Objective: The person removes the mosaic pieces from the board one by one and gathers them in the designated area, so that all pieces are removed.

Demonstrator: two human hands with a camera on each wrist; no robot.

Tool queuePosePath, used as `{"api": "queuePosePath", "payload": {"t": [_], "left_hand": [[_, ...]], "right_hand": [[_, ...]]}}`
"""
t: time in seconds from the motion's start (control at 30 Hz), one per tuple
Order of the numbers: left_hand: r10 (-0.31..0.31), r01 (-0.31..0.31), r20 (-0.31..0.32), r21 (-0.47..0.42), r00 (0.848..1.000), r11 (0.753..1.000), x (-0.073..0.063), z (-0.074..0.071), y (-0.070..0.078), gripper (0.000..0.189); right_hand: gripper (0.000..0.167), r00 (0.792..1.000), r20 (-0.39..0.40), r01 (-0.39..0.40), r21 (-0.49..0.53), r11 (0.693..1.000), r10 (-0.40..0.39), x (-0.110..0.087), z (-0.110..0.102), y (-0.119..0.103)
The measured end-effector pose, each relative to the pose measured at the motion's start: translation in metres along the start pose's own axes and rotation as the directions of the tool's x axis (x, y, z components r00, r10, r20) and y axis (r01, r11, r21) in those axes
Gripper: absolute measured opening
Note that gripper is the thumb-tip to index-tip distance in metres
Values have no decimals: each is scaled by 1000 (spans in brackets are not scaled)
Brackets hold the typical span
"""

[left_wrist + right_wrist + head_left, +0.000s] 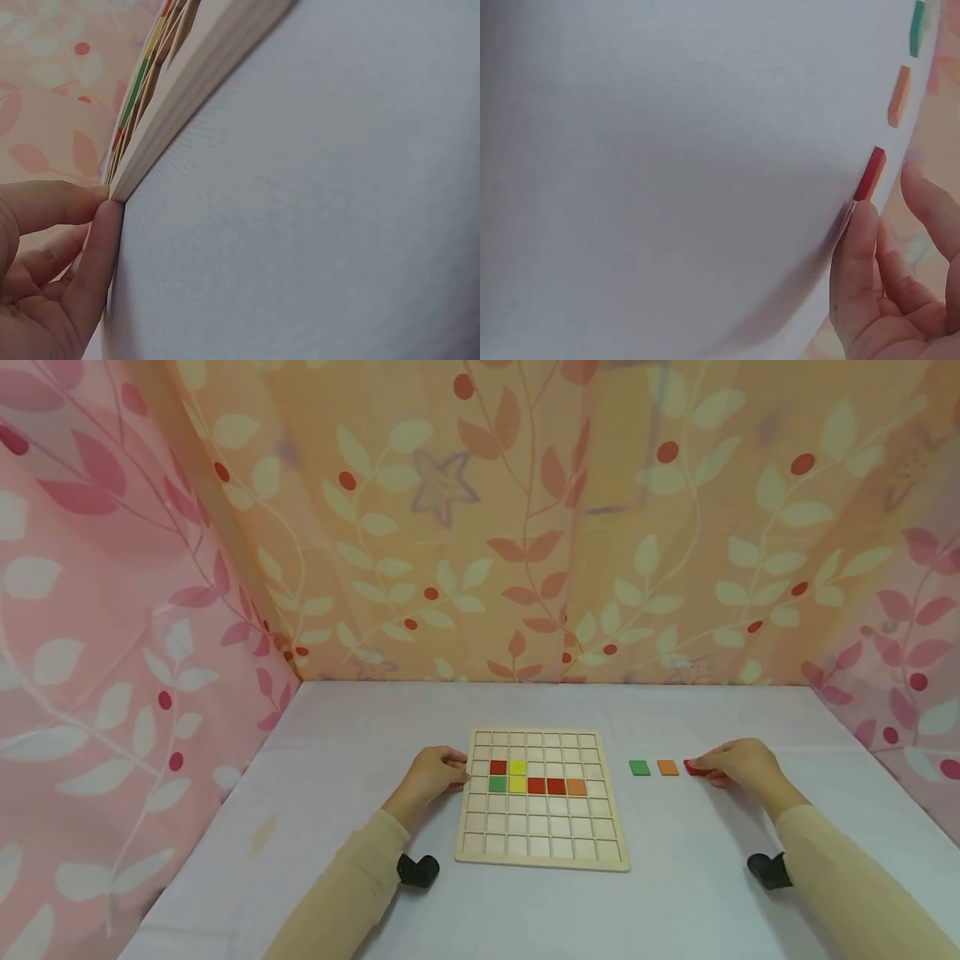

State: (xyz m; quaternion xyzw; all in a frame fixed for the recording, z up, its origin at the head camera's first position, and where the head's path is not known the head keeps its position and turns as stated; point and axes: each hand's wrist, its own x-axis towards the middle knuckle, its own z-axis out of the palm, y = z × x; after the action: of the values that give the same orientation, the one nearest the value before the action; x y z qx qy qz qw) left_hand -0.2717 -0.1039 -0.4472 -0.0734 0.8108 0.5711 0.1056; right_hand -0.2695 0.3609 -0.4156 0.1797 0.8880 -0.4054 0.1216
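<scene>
A square wooden grid board [547,826] lies on the table, with a red tile [498,767] and a yellow tile in one row. Below them a green tile, a yellow tile, two red tiles and an orange tile form another row. My left hand [435,777] pinches the board's left edge between thumb and finger; the left wrist view shows the board's side [169,124] close up. To the right of the board, my right hand [742,768] touches the end of a loose red tile [871,173] with one fingertip. Another finger [926,199] stands apart from that tile.
A loose green tile [639,768] and a loose orange tile [667,767] lie in line between the board and the right hand. White cloth covers the table [360,718]. Patterned curtains [525,527] enclose its back and sides.
</scene>
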Motion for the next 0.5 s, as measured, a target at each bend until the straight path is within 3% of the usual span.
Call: {"api": "queuePosePath", "payload": {"t": [0.13,0.3,0.4,0.5], "left_hand": [[-6,6,-4,3,1000,1000,1,0,-1,30],[-11,11,-3,8,1000,1000,1,0,-1,30],[-13,13,-3,7,1000,1000,1,0,-1,30],[-10,10,-4,8,1000,1000,1,1,-1,30]], "right_hand": [[57,999,41,-5,69,998,2,-5,-6,0],[52,999,29,38,37,999,-39,-11,-12,-6],[56,998,27,59,42,997,-60,-15,-10,-14],[57,994,62,84,110,990,-91,-19,-3,-22]]}}
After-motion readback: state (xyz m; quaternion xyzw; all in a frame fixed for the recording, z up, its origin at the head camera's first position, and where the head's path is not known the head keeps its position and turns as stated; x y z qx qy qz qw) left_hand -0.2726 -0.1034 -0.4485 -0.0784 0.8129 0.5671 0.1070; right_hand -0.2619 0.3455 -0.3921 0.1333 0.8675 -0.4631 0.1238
